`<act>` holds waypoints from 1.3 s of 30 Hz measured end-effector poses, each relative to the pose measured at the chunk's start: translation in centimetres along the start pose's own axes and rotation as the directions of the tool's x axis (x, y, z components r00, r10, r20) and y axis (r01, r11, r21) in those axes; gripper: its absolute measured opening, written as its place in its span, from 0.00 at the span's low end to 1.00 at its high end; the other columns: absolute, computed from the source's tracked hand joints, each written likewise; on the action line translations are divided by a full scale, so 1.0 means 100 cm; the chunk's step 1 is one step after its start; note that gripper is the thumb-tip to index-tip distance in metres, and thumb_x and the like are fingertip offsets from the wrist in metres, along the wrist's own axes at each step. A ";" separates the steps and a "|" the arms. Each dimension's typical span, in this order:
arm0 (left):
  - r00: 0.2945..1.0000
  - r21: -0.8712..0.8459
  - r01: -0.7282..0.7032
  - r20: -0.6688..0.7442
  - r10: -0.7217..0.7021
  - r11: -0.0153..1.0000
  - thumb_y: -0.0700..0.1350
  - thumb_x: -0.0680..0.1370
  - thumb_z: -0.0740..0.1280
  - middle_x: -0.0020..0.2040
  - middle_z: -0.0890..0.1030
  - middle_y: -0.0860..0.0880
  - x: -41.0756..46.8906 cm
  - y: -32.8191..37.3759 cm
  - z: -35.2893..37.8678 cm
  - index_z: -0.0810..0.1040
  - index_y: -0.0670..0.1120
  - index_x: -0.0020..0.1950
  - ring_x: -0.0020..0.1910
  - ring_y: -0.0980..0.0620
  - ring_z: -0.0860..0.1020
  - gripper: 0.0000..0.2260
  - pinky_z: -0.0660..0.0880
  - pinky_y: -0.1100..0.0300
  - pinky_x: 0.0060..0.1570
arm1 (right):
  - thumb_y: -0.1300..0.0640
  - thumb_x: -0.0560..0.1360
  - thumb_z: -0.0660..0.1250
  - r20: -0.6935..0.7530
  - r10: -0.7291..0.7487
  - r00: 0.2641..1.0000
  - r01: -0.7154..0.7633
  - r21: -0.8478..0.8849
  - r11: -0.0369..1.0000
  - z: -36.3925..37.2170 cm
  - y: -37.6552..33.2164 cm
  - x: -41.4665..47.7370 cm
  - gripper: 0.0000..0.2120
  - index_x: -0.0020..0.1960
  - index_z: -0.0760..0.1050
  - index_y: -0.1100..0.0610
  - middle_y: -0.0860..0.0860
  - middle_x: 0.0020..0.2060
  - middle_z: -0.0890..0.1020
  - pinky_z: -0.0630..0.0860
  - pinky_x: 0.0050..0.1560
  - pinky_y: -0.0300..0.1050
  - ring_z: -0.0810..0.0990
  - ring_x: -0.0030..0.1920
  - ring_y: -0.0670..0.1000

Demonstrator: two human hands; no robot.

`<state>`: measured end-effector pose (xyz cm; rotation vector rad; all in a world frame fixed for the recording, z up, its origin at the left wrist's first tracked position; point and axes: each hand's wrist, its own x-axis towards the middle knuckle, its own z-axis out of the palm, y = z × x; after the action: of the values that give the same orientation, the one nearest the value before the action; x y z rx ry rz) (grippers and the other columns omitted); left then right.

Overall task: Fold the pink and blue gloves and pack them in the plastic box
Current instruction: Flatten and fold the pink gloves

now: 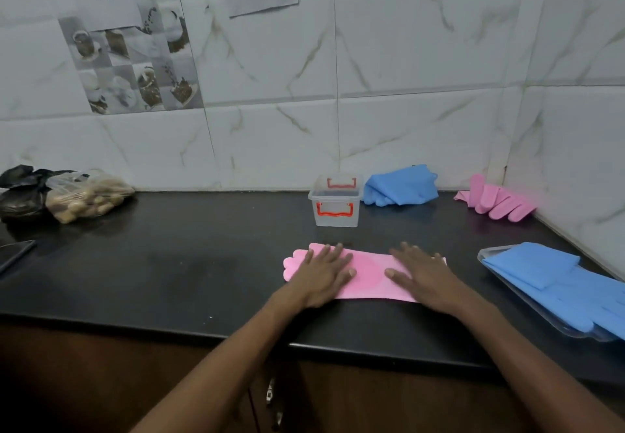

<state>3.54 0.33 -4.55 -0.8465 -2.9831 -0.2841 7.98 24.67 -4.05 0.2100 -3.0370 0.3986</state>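
A pink glove (368,272) lies flat on the black counter, fingers pointing left. My left hand (326,272) rests palm down on its finger end and my right hand (421,272) presses flat on its cuff end; both have fingers spread. The clear plastic box (335,203) with orange handles stands open behind the glove. A folded blue glove (400,185) lies just right of the box against the wall. Another pink glove (497,200) lies in the far right corner. More blue gloves (554,280) rest on a tray at the right.
The tray (527,307) sits at the counter's right edge. Bags (86,197) of produce and a black bag (20,192) sit at the far left by the wall. A dark phone (15,253) lies at the left edge. The counter's front edge (203,326) runs below my hands.
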 end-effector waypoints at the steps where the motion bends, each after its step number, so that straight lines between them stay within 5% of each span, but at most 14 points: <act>1: 0.999 0.036 0.017 0.036 -0.018 0.999 0.60 0.83 0.45 0.81 0.48 0.51 0.000 0.002 0.005 0.50 0.54 0.80 0.80 0.49 0.46 0.26 0.40 0.45 0.77 | 0.34 0.78 0.47 0.064 -0.008 0.998 0.012 -0.062 0.998 0.007 -0.003 0.001 0.33 0.79 0.49 0.47 0.51 0.79 0.47 0.43 0.75 0.59 0.45 0.78 0.51; 7: 0.990 0.068 0.138 0.009 -0.139 0.988 0.60 0.83 0.43 0.81 0.46 0.54 -0.001 -0.003 0.016 0.45 0.54 0.80 0.80 0.49 0.43 0.27 0.40 0.47 0.77 | 0.30 0.76 0.42 0.169 -0.081 0.982 0.101 -0.112 0.989 0.003 0.004 -0.001 0.34 0.78 0.44 0.41 0.49 0.79 0.42 0.37 0.75 0.58 0.40 0.78 0.48; 14: 0.966 0.190 0.189 0.138 -0.217 0.963 0.63 0.81 0.44 0.81 0.43 0.53 0.009 0.003 -0.004 0.44 0.53 0.80 0.80 0.45 0.42 0.30 0.38 0.37 0.73 | 0.26 0.73 0.40 0.210 0.130 0.969 -0.097 -0.164 0.982 0.004 0.000 -0.004 0.39 0.78 0.38 0.43 0.49 0.78 0.37 0.33 0.72 0.65 0.37 0.78 0.52; 23: 0.983 0.063 0.182 0.018 -0.183 0.981 0.63 0.82 0.45 0.81 0.41 0.50 -0.013 -0.008 0.006 0.42 0.49 0.80 0.79 0.50 0.40 0.31 0.39 0.48 0.77 | 0.25 0.71 0.40 0.192 0.207 0.959 -0.175 -0.171 0.970 -0.002 0.027 -0.024 0.44 0.78 0.36 0.50 0.50 0.77 0.36 0.32 0.72 0.64 0.34 0.77 0.50; 26: 0.996 0.161 0.092 0.003 -0.093 0.983 0.64 0.76 0.33 0.80 0.42 0.53 -0.014 -0.005 0.008 0.45 0.52 0.80 0.79 0.51 0.40 0.35 0.38 0.44 0.75 | 0.24 0.70 0.40 0.224 0.194 0.955 -0.161 -0.156 0.975 -0.019 0.031 -0.017 0.45 0.79 0.42 0.50 0.51 0.79 0.43 0.37 0.73 0.65 0.41 0.78 0.52; 29: 0.954 -0.068 0.028 -0.296 -0.047 0.997 0.61 0.80 0.41 0.76 0.66 0.52 -0.025 -0.004 0.004 0.68 0.48 0.75 0.77 0.52 0.61 0.31 0.43 0.47 0.76 | 0.34 0.77 0.51 0.046 0.212 0.976 -0.214 0.043 0.976 -0.060 0.049 0.007 0.35 0.76 0.59 0.54 0.54 0.76 0.62 0.57 0.73 0.57 0.61 0.75 0.55; 30: 0.913 -0.168 -0.016 -0.405 -0.054 0.986 0.56 0.83 0.49 0.66 0.78 0.52 -0.027 -0.004 0.003 0.79 0.48 0.65 0.69 0.52 0.72 0.23 0.51 0.48 0.76 | 0.40 0.79 0.55 -0.051 0.255 0.966 -0.250 0.084 0.965 -0.075 0.060 0.014 0.29 0.72 0.65 0.57 0.56 0.72 0.69 0.64 0.69 0.53 0.68 0.71 0.56; 32: 0.868 -0.272 -0.075 -0.491 -0.072 0.959 0.53 0.81 0.55 0.46 0.82 0.56 -0.028 0.000 0.002 0.81 0.51 0.43 0.49 0.56 0.80 0.18 0.70 0.52 0.63 | 0.51 0.80 0.59 -0.159 0.354 0.922 -0.353 0.036 0.935 -0.099 0.089 0.031 0.20 0.66 0.71 0.62 0.59 0.65 0.75 0.70 0.63 0.50 0.74 0.64 0.57; 34: 0.892 -0.306 -0.081 -0.447 -0.068 0.949 0.57 0.79 0.53 0.41 0.79 0.58 -0.030 0.002 0.002 0.79 0.53 0.40 0.43 0.60 0.78 0.18 0.72 0.58 0.50 | 0.58 0.80 0.59 -0.166 0.424 0.890 -0.432 -0.012 0.902 -0.113 0.118 0.045 0.19 0.68 0.70 0.64 0.61 0.66 0.74 0.69 0.65 0.48 0.73 0.65 0.58; 39: 0.913 -0.278 -0.114 -0.407 -0.010 0.954 0.57 0.80 0.51 0.45 0.77 0.61 -0.020 -0.005 0.007 0.81 0.54 0.44 0.47 0.63 0.77 0.20 0.72 0.60 0.53 | 0.62 0.80 0.58 -0.065 0.414 0.908 -0.419 -0.193 0.887 -0.109 0.164 0.070 0.25 0.76 0.62 0.51 0.62 0.77 0.52 0.60 0.73 0.53 0.57 0.75 0.61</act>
<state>5.01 -1.05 -5.51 -0.7711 -2.5593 -0.8144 -0.78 42.36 2.95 -0.4657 -3.0555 0.1054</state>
